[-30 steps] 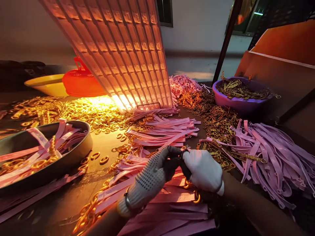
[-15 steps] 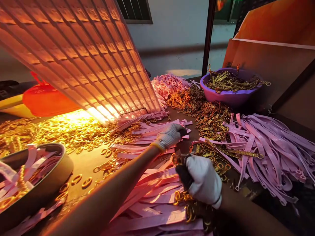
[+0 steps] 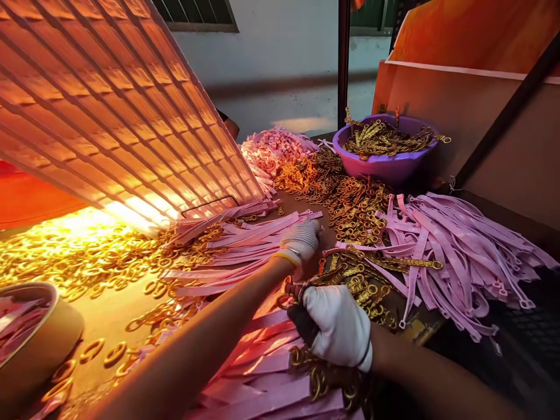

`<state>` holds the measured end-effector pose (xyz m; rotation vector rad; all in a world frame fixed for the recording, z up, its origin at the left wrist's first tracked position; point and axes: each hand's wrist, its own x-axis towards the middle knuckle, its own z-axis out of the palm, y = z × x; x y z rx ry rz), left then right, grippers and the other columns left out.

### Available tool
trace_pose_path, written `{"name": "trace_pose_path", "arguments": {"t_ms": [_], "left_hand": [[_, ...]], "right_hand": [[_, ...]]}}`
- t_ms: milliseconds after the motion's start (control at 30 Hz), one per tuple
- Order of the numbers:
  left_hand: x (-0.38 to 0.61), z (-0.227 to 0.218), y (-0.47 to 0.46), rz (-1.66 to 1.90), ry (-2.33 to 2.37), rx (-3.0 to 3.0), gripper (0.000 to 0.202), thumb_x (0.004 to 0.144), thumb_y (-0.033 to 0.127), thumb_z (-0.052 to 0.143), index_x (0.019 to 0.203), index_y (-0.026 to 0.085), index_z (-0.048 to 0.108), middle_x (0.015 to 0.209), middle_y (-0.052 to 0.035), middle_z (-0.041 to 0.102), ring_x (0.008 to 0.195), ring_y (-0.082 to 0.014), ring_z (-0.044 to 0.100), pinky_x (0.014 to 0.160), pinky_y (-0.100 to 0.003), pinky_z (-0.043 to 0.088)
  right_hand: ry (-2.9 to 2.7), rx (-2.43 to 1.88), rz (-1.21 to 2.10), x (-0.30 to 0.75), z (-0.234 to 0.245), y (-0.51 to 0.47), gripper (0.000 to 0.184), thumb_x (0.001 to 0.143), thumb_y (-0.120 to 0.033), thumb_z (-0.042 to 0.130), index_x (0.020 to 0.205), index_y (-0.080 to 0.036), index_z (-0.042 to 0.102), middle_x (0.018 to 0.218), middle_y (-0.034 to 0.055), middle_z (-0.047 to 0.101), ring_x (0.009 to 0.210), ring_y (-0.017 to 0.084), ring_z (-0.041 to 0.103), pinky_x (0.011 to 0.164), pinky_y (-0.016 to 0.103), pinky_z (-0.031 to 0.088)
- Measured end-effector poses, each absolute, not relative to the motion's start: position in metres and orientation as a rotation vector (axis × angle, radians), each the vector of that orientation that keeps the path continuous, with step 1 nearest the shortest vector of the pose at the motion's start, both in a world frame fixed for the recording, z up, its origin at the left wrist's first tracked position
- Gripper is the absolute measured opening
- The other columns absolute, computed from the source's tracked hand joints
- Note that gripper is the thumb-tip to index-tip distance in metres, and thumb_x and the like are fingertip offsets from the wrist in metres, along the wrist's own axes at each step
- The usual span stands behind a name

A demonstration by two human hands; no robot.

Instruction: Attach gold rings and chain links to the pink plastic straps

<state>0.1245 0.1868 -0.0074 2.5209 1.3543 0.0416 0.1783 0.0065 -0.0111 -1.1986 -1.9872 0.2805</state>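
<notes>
My left hand, in a white knitted glove, is over the right ends of a layer of pink straps. Its fingers curl downward, and their tips are hidden, so what they hold does not show. Nearer to me, my right hand wears a white glove with dark fingertips and is closed in a fist. Gold chain pieces with ring ends stick out past its thumb. Under and in front of this fist lie more pink straps, with gold rings at their right ends.
Loose gold rings spread under a glowing, slanted ribbed panel. A purple basin of gold chains stands at the back right. Pink straps are heaped at right, small pink pieces behind. A round tub is at left.
The view has swung to the right, so the scene sits further left. My left hand has moved rightward past the strap ends, its fingers more curled. My right fist stays closed near the same place.
</notes>
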Motion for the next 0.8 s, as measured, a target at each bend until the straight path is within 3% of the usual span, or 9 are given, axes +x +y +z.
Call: {"name": "trace_pose_path", "arguments": {"t_ms": [100, 167, 267, 433, 600, 700, 800], "left_hand": [[0.088, 0.015, 0.162, 0.145, 1.269, 2.318, 0.026, 0.096, 0.024, 0.043, 0.101, 0.015, 0.067, 0.082, -0.0062, 0.068, 0.064, -0.0135, 0.061, 0.058, -0.024, 0.048], [0.057, 0.028, 0.136, 0.253, 1.144, 1.913, 0.022, 0.092, 0.029, 0.047, 0.102, 0.018, 0.063, 0.069, -0.0004, 0.059, 0.047, -0.0089, 0.047, 0.043, -0.020, 0.036], [0.017, 0.036, 0.093, 0.435, 1.040, 1.325, 0.022, 0.085, 0.040, 0.060, 0.090, 0.019, 0.057, 0.058, 0.0060, 0.043, 0.040, -0.0052, 0.030, 0.038, -0.017, 0.021], [-0.012, 0.030, 0.046, 0.636, 1.080, 1.256, 0.044, 0.082, 0.059, 0.062, 0.070, 0.020, 0.047, 0.050, 0.0069, 0.037, 0.041, -0.0055, 0.027, 0.038, -0.018, 0.021], [-0.020, 0.030, 0.038, 0.621, 1.136, 1.387, 0.045, 0.085, 0.062, 0.053, 0.067, 0.021, 0.045, 0.050, 0.0073, 0.033, 0.042, -0.0072, 0.025, 0.039, -0.020, 0.021], [-0.024, 0.025, 0.040, 0.659, 1.168, 1.773, 0.035, 0.090, 0.047, 0.052, 0.069, 0.019, 0.056, 0.060, 0.0003, 0.052, 0.053, -0.0117, 0.043, 0.050, -0.024, 0.036], [-0.025, 0.016, 0.040, 0.693, 1.139, 1.992, 0.020, 0.087, 0.033, 0.054, 0.084, 0.018, 0.067, 0.087, -0.0075, 0.071, 0.076, -0.0186, 0.059, 0.075, -0.031, 0.047]], "right_hand": [[-1.857, -1.205, 0.403, 0.188, -0.003, 0.005, 0.025, 0.097, -0.024, 0.044, 0.116, -0.017, 0.057, 0.072, 0.0000, 0.064, 0.059, 0.015, 0.057, 0.058, 0.027, 0.039], [-1.806, -1.222, 0.396, 0.194, 0.002, 0.006, 0.022, 0.094, -0.019, 0.045, 0.112, -0.018, 0.057, 0.078, 0.0026, 0.066, 0.066, 0.017, 0.061, 0.063, 0.027, 0.042], [-1.855, -1.299, 0.279, 0.195, 0.009, 0.010, 0.021, 0.085, -0.012, 0.045, 0.100, -0.017, 0.059, 0.090, 0.0091, 0.068, 0.082, 0.021, 0.063, 0.074, 0.030, 0.046], [-2.177, -1.546, 0.242, 0.171, 0.023, 0.013, 0.030, 0.073, -0.006, 0.050, 0.099, -0.018, 0.059, 0.091, 0.0080, 0.069, 0.082, 0.022, 0.065, 0.070, 0.030, 0.046], [-2.420, -1.642, -0.020, 0.149, 0.034, 0.006, 0.023, 0.079, -0.010, 0.051, 0.099, -0.017, 0.061, 0.086, 0.0094, 0.068, 0.073, 0.024, 0.064, 0.058, 0.031, 0.043], [-2.489, -1.611, -0.159, 0.144, 0.032, 0.008, 0.020, 0.085, -0.010, 0.049, 0.099, -0.016, 0.061, 0.085, 0.0111, 0.067, 0.070, 0.024, 0.063, 0.056, 0.031, 0.042], [-2.524, -1.625, -0.170, 0.140, 0.029, 0.013, 0.020, 0.087, -0.011, 0.049, 0.104, -0.013, 0.061, 0.086, 0.0128, 0.067, 0.074, 0.025, 0.064, 0.059, 0.032, 0.045]]}}
